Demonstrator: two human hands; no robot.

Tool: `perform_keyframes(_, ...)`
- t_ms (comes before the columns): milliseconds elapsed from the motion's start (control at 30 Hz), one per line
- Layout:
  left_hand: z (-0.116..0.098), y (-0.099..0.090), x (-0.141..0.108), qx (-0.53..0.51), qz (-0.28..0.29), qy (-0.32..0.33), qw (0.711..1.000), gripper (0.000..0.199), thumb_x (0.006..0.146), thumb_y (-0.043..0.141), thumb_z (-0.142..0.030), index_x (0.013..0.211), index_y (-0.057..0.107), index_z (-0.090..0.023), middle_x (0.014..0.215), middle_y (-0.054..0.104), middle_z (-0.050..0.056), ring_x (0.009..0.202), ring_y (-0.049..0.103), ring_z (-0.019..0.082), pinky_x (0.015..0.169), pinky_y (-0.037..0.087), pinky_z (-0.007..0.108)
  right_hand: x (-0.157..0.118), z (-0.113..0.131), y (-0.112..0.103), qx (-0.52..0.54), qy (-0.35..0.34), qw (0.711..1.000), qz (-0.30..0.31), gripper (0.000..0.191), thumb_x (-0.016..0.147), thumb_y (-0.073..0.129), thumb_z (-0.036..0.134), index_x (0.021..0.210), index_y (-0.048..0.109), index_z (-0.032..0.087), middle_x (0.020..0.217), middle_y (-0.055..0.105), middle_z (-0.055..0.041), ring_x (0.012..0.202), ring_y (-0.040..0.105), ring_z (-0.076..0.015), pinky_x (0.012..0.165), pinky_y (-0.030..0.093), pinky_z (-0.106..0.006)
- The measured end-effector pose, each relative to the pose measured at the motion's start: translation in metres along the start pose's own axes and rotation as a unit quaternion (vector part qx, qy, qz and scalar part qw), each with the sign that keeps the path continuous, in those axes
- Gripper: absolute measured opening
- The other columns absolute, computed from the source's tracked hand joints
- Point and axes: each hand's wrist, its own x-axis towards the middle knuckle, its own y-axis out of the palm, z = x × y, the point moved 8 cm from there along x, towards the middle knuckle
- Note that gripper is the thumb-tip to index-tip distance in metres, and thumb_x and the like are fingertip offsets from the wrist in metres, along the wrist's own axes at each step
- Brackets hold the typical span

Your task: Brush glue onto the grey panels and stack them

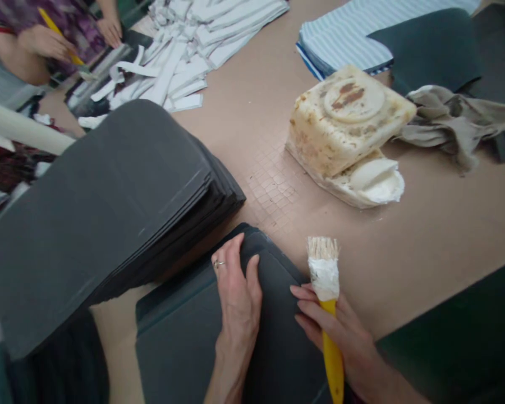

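A stack of dark grey sheets (pixel 177 353) lies under both my hands. My left hand (pixel 238 297), a ring on one finger, rests on the top sheet near its far edge, with thumb and fingers apart. My right hand (pixel 353 331) holds a paintbrush (pixel 325 280) against the palm, its bristles pointing away from me. The brush has a yellow handle and a white-coated neck. Fingertips of that hand touch the right edge of the sheets. Beyond the brush stands a stained, cut-open plastic container (pixel 349 129) with white paste at its opening.
A tall pile of dark rounded sheets (pixel 109 185) stands to the left. White strips (pixel 177 67) lie at the back, beside another person's hand (pixel 46 42) holding a yellow brush. Striped fabric (pixel 340 39), dark pieces (pixel 437 50) and a crumpled cloth (pixel 458 120) occupy the far right.
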Motion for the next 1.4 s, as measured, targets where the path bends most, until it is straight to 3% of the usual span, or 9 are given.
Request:
perform_keyframes(67,-0.008,-0.017,-0.014,0.004,-0.03,0.017,0.999,0.035,0.087,0.048,-0.016,0.121,0.046,-0.019,0.112,0.057,0.012,0.107,0.053,0.022,0.09,0.046,0.041,0.005,0.009,-0.009,-0.026,-0.027,0.999,-0.014,0.047,0.081,0.061,0.014,0.124,0.051,0.029,0.112,0.064,-0.0037,0.103,0.061,-0.0203,0.086,0.055,-0.033)
perform_keyframes(167,-0.013,-0.044,-0.046,-0.003,-0.053,0.02,0.998,0.033,0.085,0.048,-0.011,0.117,0.049,-0.019,0.11,0.059,0.01,0.107,0.053,0.02,0.092,0.047,0.039,0.019,0.035,-0.017,-0.078,-0.079,0.994,-0.022,0.042,0.079,0.066,0.018,0.118,0.054,0.029,0.109,0.067,-0.0042,0.103,0.061,-0.0242,0.089,0.049,-0.041)
perform_keyframes(300,0.0,-0.071,-0.096,-0.028,-0.039,-0.01,0.999,0.031,0.084,0.048,-0.007,0.111,0.054,-0.019,0.105,0.061,0.008,0.105,0.054,0.017,0.09,0.05,0.032,0.034,0.076,0.012,-0.086,-0.161,0.983,0.034,0.028,0.083,0.061,0.021,0.111,0.055,0.026,0.11,0.066,-0.0066,0.106,0.06,-0.0245,0.088,0.046,-0.041)
perform_keyframes(467,0.052,-0.112,-0.149,-0.013,-0.094,-0.094,0.991,0.026,0.085,0.049,-0.01,0.108,0.055,-0.02,0.099,0.062,0.007,0.097,0.058,0.017,0.083,0.053,0.032,0.016,0.075,0.065,-0.074,-0.21,0.966,0.134,0.023,0.086,0.056,0.022,0.109,0.054,0.025,0.116,0.063,-0.0095,0.103,0.061,-0.0247,0.092,0.041,-0.047)
perform_keyframes(633,0.122,-0.144,-0.187,0.035,-0.148,-0.226,0.962,0.021,0.087,0.052,-0.022,0.107,0.056,-0.021,0.1,0.061,0.006,0.09,0.06,0.017,0.076,0.055,0.031,-0.002,0.054,0.059,-0.148,-0.234,0.954,0.116,0.016,0.086,0.057,0.026,0.101,0.056,0.026,0.112,0.064,-0.0073,0.106,0.059,-0.0259,0.092,0.04,-0.045)
perform_keyframes(767,0.158,-0.142,-0.189,-0.008,-0.159,-0.276,0.948,0.025,0.086,0.053,-0.025,0.111,0.056,-0.022,0.102,0.059,0.007,0.086,0.06,0.016,0.074,0.055,0.03,0.011,0.081,0.063,-0.163,-0.228,0.953,0.117,0.017,0.085,0.058,0.023,0.101,0.055,0.025,0.114,0.063,-0.007,0.107,0.059,-0.0249,0.091,0.042,-0.041)
perform_keyframes(933,0.173,-0.131,-0.172,-0.036,-0.146,-0.272,0.951,0.036,0.086,0.051,-0.019,0.122,0.05,-0.019,0.107,0.053,0.009,0.099,0.056,0.02,0.084,0.052,0.036,0.015,0.123,0.103,-0.132,-0.275,0.938,0.167,0.018,0.083,0.059,0.015,0.1,0.055,0.021,0.117,0.061,-0.0099,0.11,0.058,-0.025,0.086,0.046,-0.038)
perform_keyframes(1167,0.178,-0.127,-0.166,-0.025,-0.143,-0.231,0.962,0.031,0.084,0.052,-0.017,0.115,0.055,-0.019,0.101,0.053,0.008,0.089,0.055,0.019,0.075,0.053,0.034,0.002,0.112,0.116,-0.176,-0.282,0.927,0.174,0.016,0.083,0.06,0.015,0.098,0.056,0.016,0.116,0.061,-0.0149,0.111,0.056,-0.0261,0.085,0.046,-0.037)
perform_keyframes(1400,0.178,-0.136,-0.167,-0.101,-0.193,-0.245,0.945,0.019,0.081,0.054,-0.011,0.098,0.056,-0.021,0.095,0.059,0.004,0.086,0.058,0.015,0.074,0.053,0.028,0.001,0.104,0.116,-0.199,-0.271,0.928,0.162,0.015,0.084,0.06,0.02,0.098,0.054,0.018,0.117,0.06,-0.0133,0.115,0.053,-0.026,0.084,0.047,-0.037)
